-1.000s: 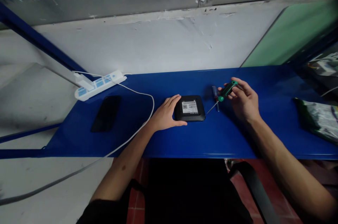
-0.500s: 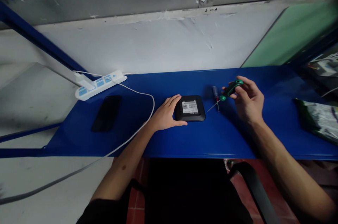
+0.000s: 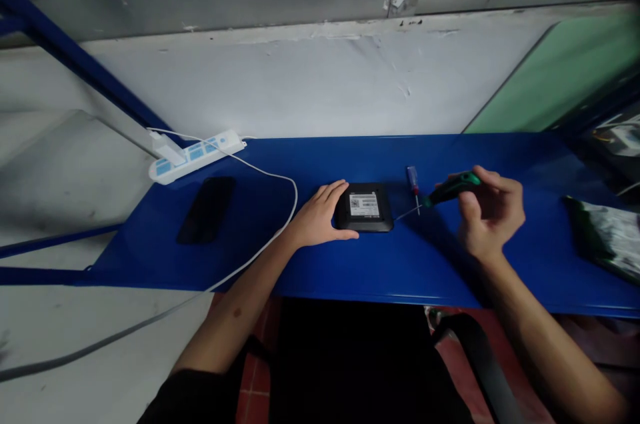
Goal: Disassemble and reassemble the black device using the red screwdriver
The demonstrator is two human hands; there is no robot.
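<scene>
Screwdriver (image 3: 453, 188) with a green-and-black handle, gripped in the right hand (image 3: 494, 212), points its slim shaft leftward to the near right corner of a labelled black electronic device (image 3: 365, 206) — contact unclear. The left hand (image 3: 321, 215), nearer, clasps that device's left end between thumb and fingers; right of the right hand lies a plastic packet (image 3: 616, 235) — contents indistinct.

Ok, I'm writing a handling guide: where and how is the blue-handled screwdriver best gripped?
Probably take the blue-handled screwdriver by its thick handle, from above, gripping across its width. It lies with the handle pointing away, and the green-handled screwdriver crosses its thin near shaft in this view.
</scene>
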